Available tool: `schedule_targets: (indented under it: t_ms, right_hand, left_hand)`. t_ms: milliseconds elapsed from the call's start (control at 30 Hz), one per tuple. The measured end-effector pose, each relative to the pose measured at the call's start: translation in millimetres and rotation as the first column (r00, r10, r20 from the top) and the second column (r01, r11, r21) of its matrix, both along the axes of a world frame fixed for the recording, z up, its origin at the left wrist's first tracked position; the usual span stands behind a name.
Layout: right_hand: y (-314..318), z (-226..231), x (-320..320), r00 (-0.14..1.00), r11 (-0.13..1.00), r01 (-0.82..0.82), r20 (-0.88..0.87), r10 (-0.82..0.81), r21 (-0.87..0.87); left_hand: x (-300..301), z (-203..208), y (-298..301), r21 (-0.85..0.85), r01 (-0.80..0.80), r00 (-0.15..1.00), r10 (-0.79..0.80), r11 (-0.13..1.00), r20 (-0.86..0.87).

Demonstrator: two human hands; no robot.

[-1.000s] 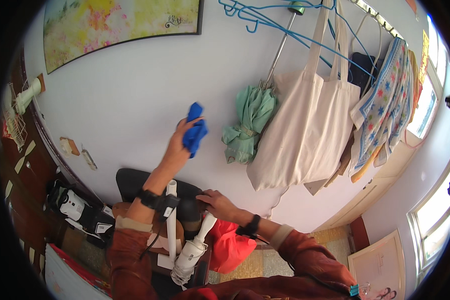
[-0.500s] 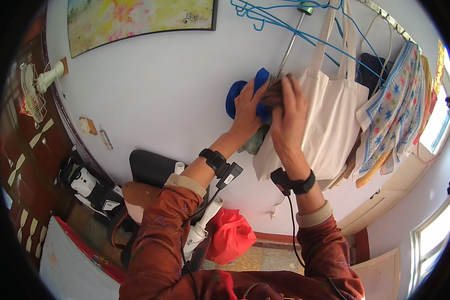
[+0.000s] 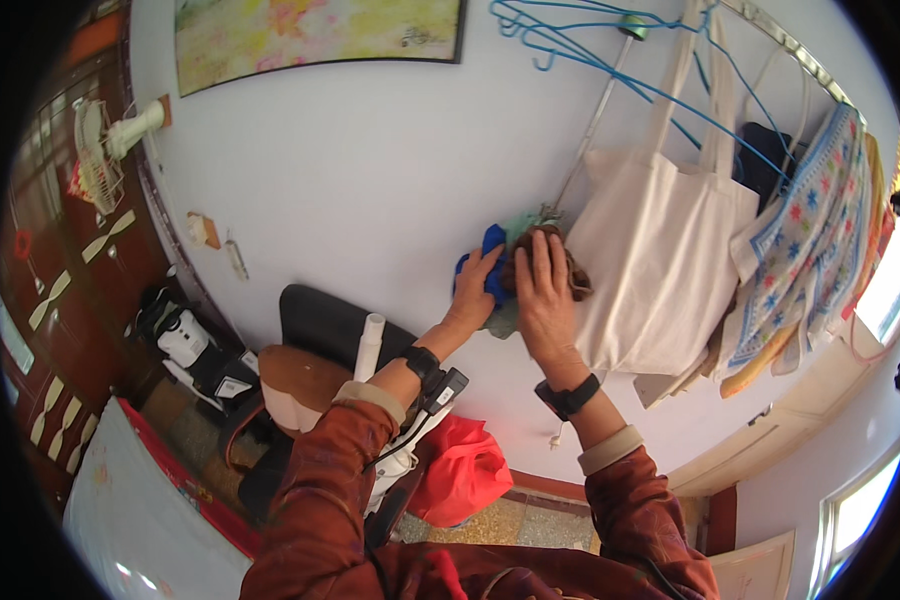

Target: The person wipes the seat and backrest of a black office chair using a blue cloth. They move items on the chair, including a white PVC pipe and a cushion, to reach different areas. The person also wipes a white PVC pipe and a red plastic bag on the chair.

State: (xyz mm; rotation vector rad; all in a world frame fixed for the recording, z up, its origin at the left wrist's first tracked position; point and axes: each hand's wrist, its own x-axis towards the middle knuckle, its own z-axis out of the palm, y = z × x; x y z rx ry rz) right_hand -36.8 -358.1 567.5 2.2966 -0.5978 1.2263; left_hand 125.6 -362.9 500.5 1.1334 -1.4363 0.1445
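Against the wall hangs a bunch of crumpled cloth in blue, green and brown, by the lower end of a thin metal rod [image 3: 595,120]. My left hand [image 3: 473,295] grips the blue cloth [image 3: 493,238] on the bunch's left side. My right hand [image 3: 545,312] presses its fingers round the brown cloth [image 3: 577,282] on the right. Greyish-green cloth [image 3: 518,224] shows above and below, between the hands. My fingers hide how the pieces are joined. A cream tote bag [image 3: 660,250] hangs just right of my right hand.
Blue hangers [image 3: 620,75] and a patterned towel [image 3: 805,230] hang at upper right. Below stand a black chair [image 3: 330,325] with a brown hat-like item [image 3: 305,375], a white tube [image 3: 370,345] and a red bag [image 3: 462,470]. A fan [image 3: 95,160] is mounted far left.
Both hands and the cloth bunch have moved lower, away from the rod's top. The blue cloth sits lower and more bunched, and more green shows. The view has shifted slightly.
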Motion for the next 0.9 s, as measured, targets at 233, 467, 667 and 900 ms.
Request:
schedule_targets:
  t_ms: [233,467,667,900]
  right_hand:
    - [5,14,9,0.982,0.996,-0.03,0.189,0.014,0.083]
    - [-10,52,11,0.882,0.914,-0.31,0.438,0.173,0.263]
    - [-10,63,15,0.917,0.919,-0.285,0.356,0.179,0.273]
    - [-21,80,-4,0.788,0.888,-0.441,0.53,0.313,0.131]
  left_hand:
    - [-4,28,10,0.225,0.108,0.985,-0.074,0.968,-0.155]
    - [-7,59,16,0.211,0.294,0.941,-0.243,0.932,-0.237]
    - [-27,50,8,0.219,-0.195,0.981,0.193,0.956,0.03]
    - [-26,49,8,0.228,-0.261,0.964,0.264,0.938,0.015]
